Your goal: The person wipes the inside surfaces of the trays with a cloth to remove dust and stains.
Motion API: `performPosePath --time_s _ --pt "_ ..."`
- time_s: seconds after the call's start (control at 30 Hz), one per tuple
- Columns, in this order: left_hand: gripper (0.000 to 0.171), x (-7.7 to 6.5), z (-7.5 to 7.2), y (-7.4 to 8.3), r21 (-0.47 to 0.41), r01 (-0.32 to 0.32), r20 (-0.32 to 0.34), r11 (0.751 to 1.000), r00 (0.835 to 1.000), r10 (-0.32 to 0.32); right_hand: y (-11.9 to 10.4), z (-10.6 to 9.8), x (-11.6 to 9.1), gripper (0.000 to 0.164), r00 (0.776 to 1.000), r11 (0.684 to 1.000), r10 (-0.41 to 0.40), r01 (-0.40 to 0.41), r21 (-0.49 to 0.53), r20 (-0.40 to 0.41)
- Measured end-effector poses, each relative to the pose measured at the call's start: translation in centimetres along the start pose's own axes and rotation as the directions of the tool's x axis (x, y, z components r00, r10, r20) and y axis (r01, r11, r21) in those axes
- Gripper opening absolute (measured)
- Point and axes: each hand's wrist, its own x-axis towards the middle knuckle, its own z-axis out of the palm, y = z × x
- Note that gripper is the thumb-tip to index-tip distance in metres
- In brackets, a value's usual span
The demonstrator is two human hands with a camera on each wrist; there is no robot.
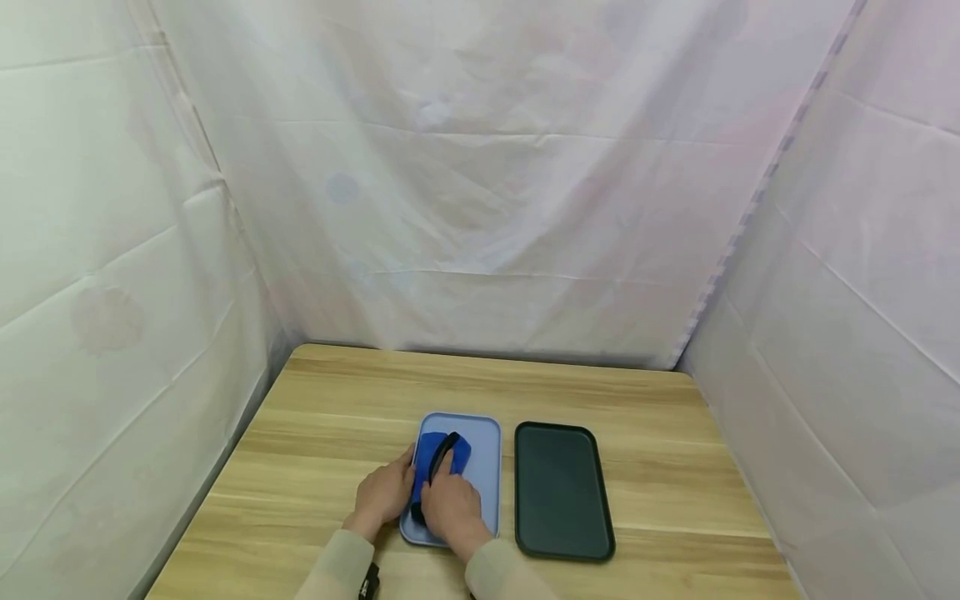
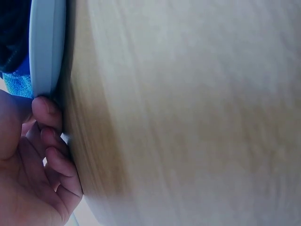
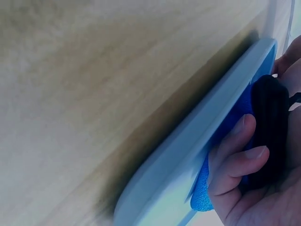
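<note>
A light blue tray (image 1: 486,467) lies on the wooden table, with a blue cloth (image 1: 461,457) spread inside its left half. On the cloth lies a long, curved black thing (image 1: 442,450); its kind cannot be told. My right hand (image 1: 452,504) grips this black thing over the cloth, the index finger stretched along it. In the right wrist view, curled fingers (image 3: 242,160) wrap its side and touch the cloth. At the tray's left edge, my left hand (image 1: 384,493) holds the rim (image 2: 47,56), its fingers bent beside it near the tabletop.
A dark green tray (image 1: 564,492) lies a small gap to the right of the blue one. The wooden table (image 1: 337,392) has white cloth walls (image 1: 480,208) behind it and on both sides.
</note>
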Motion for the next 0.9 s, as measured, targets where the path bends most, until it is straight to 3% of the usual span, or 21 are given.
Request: performPosePath --time_s 0.43,0.9 --pt "0.047 0.0 0.0 -0.1 0.009 -0.027 -0.012 1.0 1.0 0.027 0.1 0.8 -1.7 0.077 0.997 0.997 -0.08 0.08 0.012 -0.015" --pt "0.048 0.1 0.0 -0.1 0.01 -0.021 -0.015 1.0 1.0 0.021 0.2 0.8 -2.1 0.073 0.997 0.997 -0.078 0.078 0.015 0.001"
